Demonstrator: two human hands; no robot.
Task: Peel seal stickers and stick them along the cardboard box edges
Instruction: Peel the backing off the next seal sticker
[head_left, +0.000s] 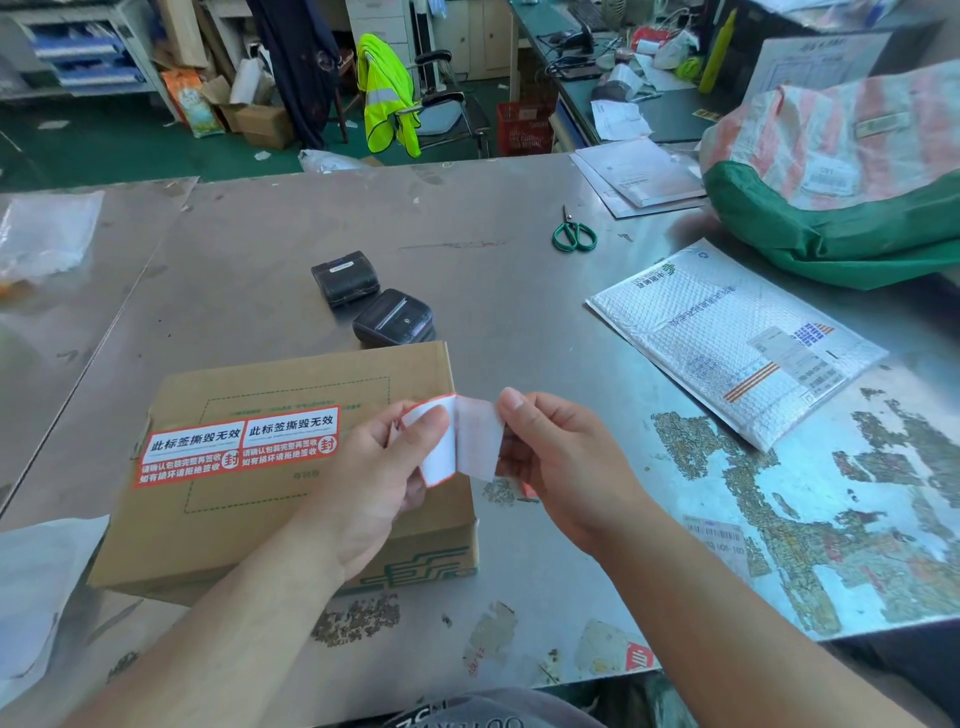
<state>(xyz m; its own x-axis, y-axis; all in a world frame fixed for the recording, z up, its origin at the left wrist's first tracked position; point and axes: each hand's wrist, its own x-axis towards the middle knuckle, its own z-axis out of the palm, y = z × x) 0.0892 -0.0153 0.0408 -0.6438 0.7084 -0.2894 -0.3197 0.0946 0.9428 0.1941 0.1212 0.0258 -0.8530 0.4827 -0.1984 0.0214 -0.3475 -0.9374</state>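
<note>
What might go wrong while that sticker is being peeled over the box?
The sticker is curled between the left hand and the backing held by the right hand, so it might fold and stick to itself or to the fingers. It also hangs near the right edge of the box, so it could touch down crooked there. Two stickers already sit on top; a careless placement could overlap them.

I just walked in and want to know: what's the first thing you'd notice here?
Right in the middle, two bare hands, the left hand and the right hand, pull a red-edged sticker apart from its white backing. Under them on the metal table lies a cardboard box with two red-and-white seal stickers already on its top. Far back, a bright yellow vest hangs over a chair.
</note>
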